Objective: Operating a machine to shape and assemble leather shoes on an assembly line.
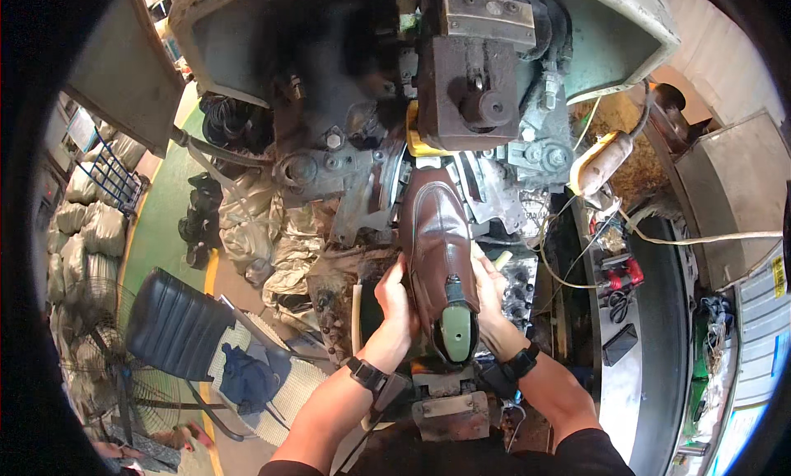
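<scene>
A brown leather shoe [435, 229] points away from me, its toe close under the machine's head. Inside its opening shows a green shoe last [456, 331]. My left hand [396, 301] is wrapped against the shoe's left side, while my right hand [489, 293] grips the right side near the heel; some fingers of both are hidden beneath or behind the leather. Metal plates [375, 188] of the machine flank the toe. Overhead sits the dark machine head [471, 97]. Below the heel is a worn metal block [449, 406].
A yellow and white control box [600, 163] hangs by a cable at the right. Further right run a dark belt [663, 328] and a ledge with red clips [628, 272]. At left stand a black chair [177, 319], a fan [107, 352] and several pale sacks [86, 229].
</scene>
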